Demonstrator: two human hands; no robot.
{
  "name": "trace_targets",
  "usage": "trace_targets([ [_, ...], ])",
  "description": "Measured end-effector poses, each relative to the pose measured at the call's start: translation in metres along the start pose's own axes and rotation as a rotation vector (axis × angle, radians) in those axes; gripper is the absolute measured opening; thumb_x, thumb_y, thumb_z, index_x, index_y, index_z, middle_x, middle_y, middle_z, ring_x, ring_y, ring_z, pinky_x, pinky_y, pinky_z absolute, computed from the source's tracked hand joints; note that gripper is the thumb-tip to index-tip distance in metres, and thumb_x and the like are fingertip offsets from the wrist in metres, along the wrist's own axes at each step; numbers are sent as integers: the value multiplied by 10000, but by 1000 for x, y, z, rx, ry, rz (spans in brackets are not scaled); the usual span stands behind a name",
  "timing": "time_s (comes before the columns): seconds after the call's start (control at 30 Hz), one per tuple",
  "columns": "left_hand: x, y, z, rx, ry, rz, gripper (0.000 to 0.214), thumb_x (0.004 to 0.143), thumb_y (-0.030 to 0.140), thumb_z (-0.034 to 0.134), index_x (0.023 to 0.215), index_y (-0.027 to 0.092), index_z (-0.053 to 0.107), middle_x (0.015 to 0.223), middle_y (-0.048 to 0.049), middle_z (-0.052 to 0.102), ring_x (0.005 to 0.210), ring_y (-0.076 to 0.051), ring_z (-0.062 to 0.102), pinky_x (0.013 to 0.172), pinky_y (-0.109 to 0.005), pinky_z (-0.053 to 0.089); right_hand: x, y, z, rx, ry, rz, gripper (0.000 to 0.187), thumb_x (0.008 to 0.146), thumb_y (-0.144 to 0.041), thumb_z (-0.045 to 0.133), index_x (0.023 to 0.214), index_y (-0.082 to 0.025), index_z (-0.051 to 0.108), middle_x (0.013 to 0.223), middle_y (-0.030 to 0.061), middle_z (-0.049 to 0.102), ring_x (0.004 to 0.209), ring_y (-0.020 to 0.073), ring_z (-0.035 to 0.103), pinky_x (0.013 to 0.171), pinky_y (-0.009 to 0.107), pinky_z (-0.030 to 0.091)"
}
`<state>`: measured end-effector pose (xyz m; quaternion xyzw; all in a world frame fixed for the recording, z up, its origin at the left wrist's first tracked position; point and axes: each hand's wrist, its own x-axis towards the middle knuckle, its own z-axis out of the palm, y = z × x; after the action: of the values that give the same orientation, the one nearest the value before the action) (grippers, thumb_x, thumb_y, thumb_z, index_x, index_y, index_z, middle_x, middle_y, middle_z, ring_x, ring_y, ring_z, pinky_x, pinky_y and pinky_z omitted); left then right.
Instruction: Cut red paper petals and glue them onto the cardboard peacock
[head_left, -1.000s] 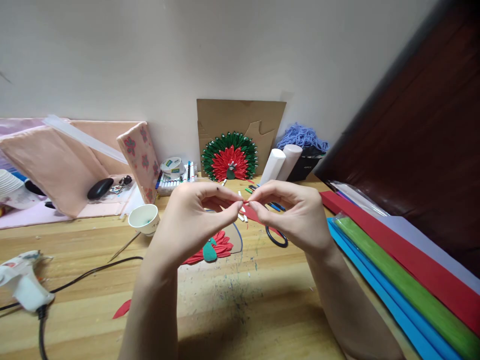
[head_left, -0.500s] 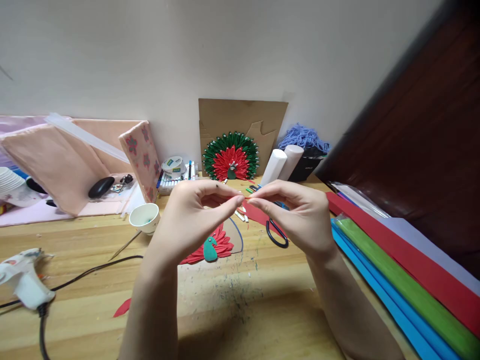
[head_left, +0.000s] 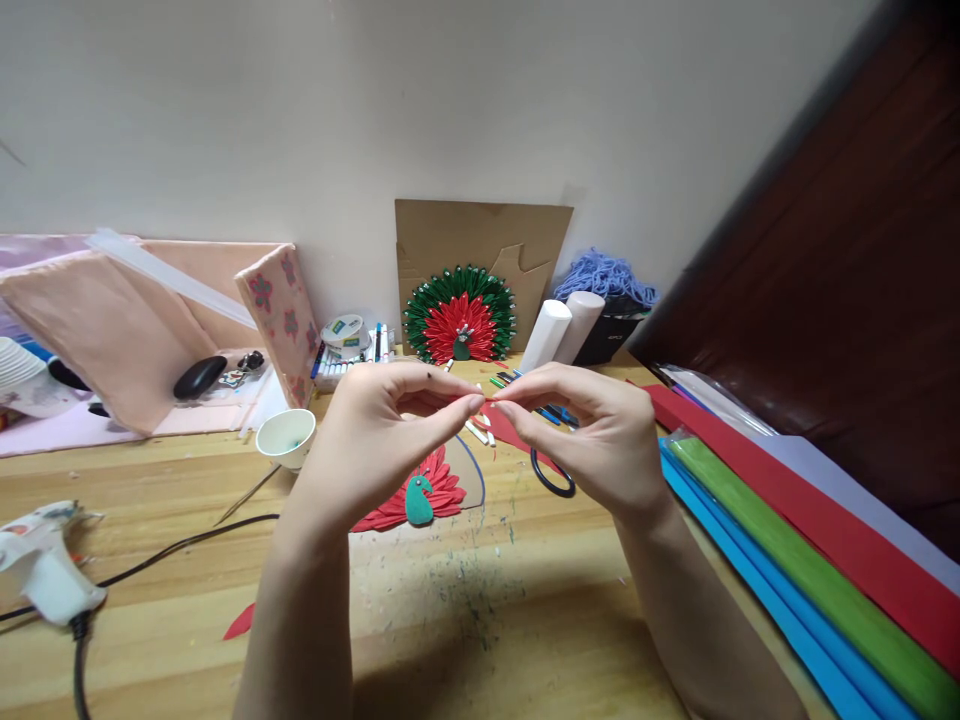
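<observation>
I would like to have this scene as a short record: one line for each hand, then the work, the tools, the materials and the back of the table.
Left hand: fingertips pinch a small red piece
Right hand: fingertips pinch the same piece
Work: red petals with green shape, partly behind left arm
Tools: white glue gun; black handle loop, rest hidden
Materials: red, green and blue sheets, right side
Back: upright cardboard, red-and-green fan before it

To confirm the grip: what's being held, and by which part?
A small red piece, seemingly by opposite ends: left hand at one, right hand at the other.
</observation>
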<state>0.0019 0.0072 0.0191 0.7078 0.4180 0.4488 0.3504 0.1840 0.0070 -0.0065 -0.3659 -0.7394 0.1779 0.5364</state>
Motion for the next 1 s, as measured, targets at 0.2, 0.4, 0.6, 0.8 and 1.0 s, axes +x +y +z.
trace_targets([
  [0.2, 1, 1, 2, 35, -69, 68, 128, 763, 259, 645, 782, 161, 724, 769, -47, 728, 688, -144, 666, 653, -233, 554, 1, -1, 0, 9, -33, -11, 50, 765, -155, 638, 797, -181, 667, 748, 15, 675, 659, 129, 625, 609, 253, 533],
  [0.4, 2, 0, 5, 28, -50, 57, 127, 772, 251, 629, 774, 156, 713, 757, -43, 725, 684, -144, 661, 658, -243, 552, 0, 0, 1, -1, -24, 5, 55, 759, -156, 632, 803, -183, 651, 742, 12, 669, 659, 131, 628, 626, 258, 538],
  [0.6, 3, -1, 6, -58, -31, -16, 171, 752, 307, 658, 809, 153, 706, 818, -63, 729, 729, -159, 668, 671, -251, 549, 0, -1, 2, -29, 21, -26, 39, 758, -168, 626, 777, -201, 630, 720, 4, 651, 644, 133, 611, 616, 269, 527],
  [0.8, 6, -3, 3, -139, 13, -104, 192, 760, 340, 658, 776, 150, 680, 753, -39, 707, 712, -124, 648, 651, -208, 519, -1, 0, 3, -130, 106, -143, 117, 743, -119, 624, 765, -233, 607, 710, -3, 639, 653, 143, 597, 633, 290, 504],
  [1.0, 7, -5, 4, -174, -14, -94, 204, 779, 352, 631, 769, 149, 651, 748, -33, 666, 710, -113, 611, 661, -217, 494, -2, 5, 8, -230, 152, -254, 147, 734, -100, 628, 786, -235, 598, 716, 5, 642, 666, 157, 600, 627, 305, 500],
])
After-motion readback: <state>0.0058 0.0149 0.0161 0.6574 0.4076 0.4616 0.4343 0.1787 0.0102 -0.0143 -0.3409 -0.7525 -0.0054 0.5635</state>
